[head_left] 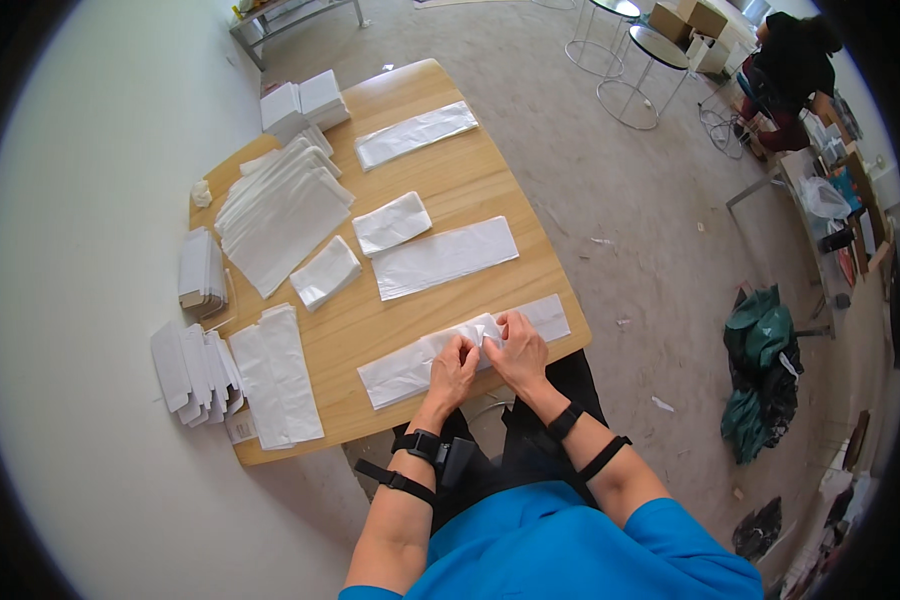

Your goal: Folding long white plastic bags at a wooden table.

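Along the near table edge lies a long strip of folded thin white sheet point(400, 374), like plastic film or soft paper; I cannot tell which. My left hand point(454, 368) is closed, its fingertips pinching the strip's raised, crumpled middle. Right beside it, my right hand point(520, 352) pinches the same raised part, thumb and fingers bent together. The strip's two ends lie flat on either side of my hands. Just beyond is another flat white strip point(448, 258). Two shorter folded white bundles point(392, 222) sit past it, and one more strip point(417, 135) lies at the far side.
A fanned pile of white sheets point(282, 212) covers the table's point(505, 190) left part. White box stacks point(202, 270) stand along the wall side. Round stools point(658, 48), a person point(792, 75) at a cluttered side table, and a green bag heap point(760, 335) are to the right.
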Action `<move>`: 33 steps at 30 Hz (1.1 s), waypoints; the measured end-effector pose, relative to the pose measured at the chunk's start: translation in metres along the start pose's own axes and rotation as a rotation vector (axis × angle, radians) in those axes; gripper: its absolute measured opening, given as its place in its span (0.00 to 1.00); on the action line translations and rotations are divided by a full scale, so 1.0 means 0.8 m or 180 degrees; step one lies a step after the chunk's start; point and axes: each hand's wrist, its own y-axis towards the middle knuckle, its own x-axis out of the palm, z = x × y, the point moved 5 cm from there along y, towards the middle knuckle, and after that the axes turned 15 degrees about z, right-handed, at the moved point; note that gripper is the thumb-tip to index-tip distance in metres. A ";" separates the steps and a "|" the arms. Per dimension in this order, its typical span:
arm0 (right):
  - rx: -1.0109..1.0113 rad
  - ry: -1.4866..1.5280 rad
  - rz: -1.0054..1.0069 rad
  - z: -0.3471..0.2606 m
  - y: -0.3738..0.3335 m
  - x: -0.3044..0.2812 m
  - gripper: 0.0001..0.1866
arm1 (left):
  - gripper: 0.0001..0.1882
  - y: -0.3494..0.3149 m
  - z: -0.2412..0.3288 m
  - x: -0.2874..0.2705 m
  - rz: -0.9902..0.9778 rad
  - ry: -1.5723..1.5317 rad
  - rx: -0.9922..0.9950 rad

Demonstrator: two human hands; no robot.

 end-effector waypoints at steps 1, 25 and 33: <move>0.0008 -0.0090 0.0053 0.005 0.004 0.004 0.14 | 0.10 0.000 0.000 0.000 -0.0019 -0.0003 -0.0020; 0.0524 0.0638 -0.0441 0.037 -0.006 0.036 0.19 | 0.07 -0.020 -0.079 -0.176 0.1060 -0.2080 -0.1347; 0.0939 0.0797 -0.0540 0.028 0.001 0.023 0.15 | 0.09 -0.075 -0.101 -0.311 0.2596 0.2244 -0.0975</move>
